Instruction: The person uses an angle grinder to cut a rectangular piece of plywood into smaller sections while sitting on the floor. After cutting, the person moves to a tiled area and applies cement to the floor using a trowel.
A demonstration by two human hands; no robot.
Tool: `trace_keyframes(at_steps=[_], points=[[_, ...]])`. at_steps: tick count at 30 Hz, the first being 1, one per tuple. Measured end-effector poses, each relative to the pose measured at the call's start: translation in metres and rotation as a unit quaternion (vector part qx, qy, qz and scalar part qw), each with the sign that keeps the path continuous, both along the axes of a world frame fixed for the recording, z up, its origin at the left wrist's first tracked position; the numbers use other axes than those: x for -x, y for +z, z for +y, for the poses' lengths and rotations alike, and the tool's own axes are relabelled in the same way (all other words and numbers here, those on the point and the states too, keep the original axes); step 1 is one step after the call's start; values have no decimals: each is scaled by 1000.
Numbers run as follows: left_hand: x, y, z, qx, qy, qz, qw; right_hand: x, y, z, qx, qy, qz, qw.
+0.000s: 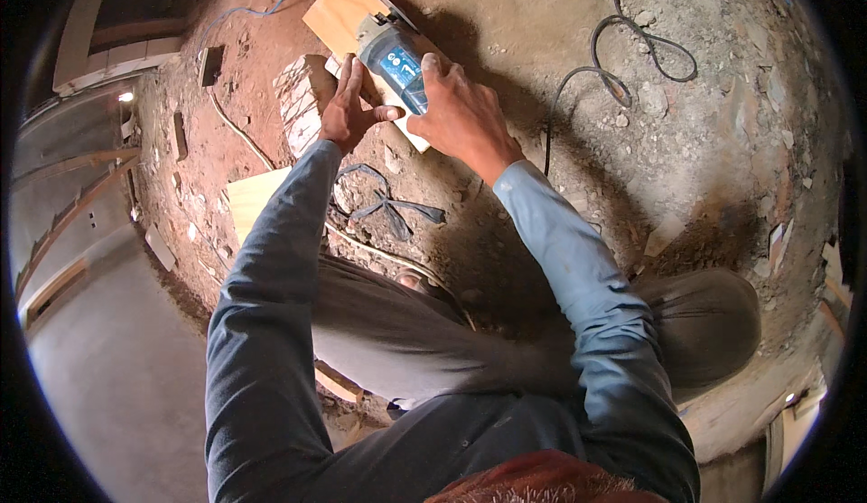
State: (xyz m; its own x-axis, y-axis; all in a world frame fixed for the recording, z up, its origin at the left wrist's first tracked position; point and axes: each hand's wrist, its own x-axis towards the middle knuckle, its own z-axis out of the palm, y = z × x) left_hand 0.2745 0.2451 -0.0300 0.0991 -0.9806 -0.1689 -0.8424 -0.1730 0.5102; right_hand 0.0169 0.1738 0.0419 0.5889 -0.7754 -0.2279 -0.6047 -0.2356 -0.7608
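A light wooden board point(343, 11) lies slantwise at the upper middle, with a blue power cutter point(397, 62) on top of it. The cutter has a grey head and a dark disc edge at its far right side. My right hand point(465, 115) is closed around the cutter's near end, thumb and fingers over its body. Beside it my left hand point(348, 110) rests at the board's left edge, fingers stretched and thumb spread toward the board's near end. A pale, rough block point(301, 101) sits left of the board, partly behind my left hand.
A black cable point(591, 69) loops over the dirt ground at right. Black strapping point(384, 203) and a pale cord point(379, 250) lie near my legs. Another wooden piece point(253, 200) is partly under my left forearm. Rubble covers the right side.
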Motion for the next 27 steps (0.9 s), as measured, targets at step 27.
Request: trace_keyframes(at_steps=[27], points=[[9,10,-1,-9,19,21,1000,21,8,16,-20,3,35,999]])
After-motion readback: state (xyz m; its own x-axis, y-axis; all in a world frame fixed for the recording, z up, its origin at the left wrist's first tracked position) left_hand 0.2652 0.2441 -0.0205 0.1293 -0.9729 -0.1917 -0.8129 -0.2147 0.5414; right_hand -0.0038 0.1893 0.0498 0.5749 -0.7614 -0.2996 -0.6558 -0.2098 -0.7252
